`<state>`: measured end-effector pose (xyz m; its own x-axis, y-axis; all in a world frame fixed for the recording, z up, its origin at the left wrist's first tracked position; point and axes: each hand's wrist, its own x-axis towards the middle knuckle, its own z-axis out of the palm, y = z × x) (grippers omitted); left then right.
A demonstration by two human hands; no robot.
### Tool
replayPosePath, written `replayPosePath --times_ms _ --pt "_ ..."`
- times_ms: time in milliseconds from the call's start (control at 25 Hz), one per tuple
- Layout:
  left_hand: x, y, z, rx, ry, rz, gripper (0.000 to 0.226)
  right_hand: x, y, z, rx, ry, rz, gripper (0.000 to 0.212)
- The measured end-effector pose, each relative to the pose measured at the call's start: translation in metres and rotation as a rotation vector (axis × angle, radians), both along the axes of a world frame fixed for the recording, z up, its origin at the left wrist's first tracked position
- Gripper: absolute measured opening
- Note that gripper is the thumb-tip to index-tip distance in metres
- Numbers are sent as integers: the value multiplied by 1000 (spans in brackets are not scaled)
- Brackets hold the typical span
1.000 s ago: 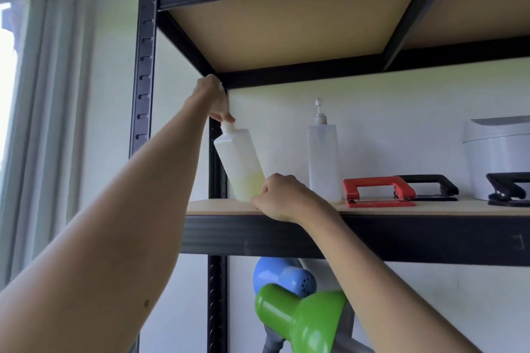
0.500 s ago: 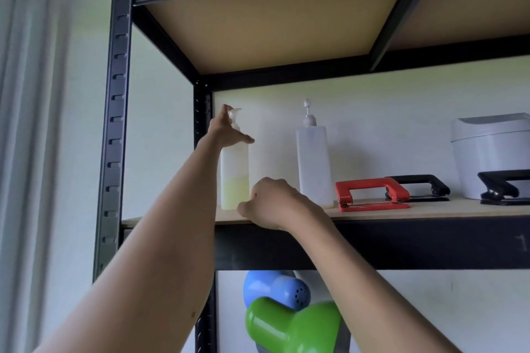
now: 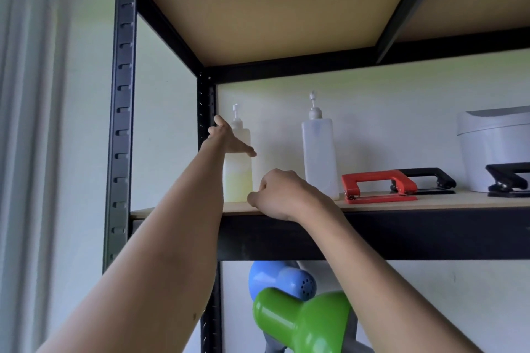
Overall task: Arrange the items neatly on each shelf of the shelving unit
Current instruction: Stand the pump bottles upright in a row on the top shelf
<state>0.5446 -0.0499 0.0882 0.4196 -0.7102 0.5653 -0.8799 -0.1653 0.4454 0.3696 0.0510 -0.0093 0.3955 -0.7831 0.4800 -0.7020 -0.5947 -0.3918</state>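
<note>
Two pump bottles [image 3: 237, 163] [image 3: 319, 157] upright; left one part-full, yellowish.

Pump bottle [image 3: 237, 169] now upright, untilted

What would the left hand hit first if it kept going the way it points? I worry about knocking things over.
Probably the yellowish pump bottle: the left hand, fingers open, already sits against its upper body. Depth is unclear.

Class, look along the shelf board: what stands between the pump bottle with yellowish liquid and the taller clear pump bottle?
No object. In the head view only the right hand, fingers curled, rests on the shelf edge between the yellowish bottle and taller bottle.
</note>
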Motion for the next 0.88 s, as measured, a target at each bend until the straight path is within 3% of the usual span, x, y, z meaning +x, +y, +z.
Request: replayPosePath --times_ms 160,360,600,720,880 --pt "13 10 3 -32 176 -112 130 -1 -1 0 -15 9 2 33" --pt "23 13 -1 -26 280 -297 90 0 -1 0 -5 1 13 30" --pt "18 9 -2 1 344 -381 69 -1 -2 0 -8 13 16 33" --pt "18 9 -2 9 335 -349 75 -1 -2 0 -9 16 18 34" --pt "10 11 10 -37 207 -303 105 -1 0 0 -8 21 11 34"
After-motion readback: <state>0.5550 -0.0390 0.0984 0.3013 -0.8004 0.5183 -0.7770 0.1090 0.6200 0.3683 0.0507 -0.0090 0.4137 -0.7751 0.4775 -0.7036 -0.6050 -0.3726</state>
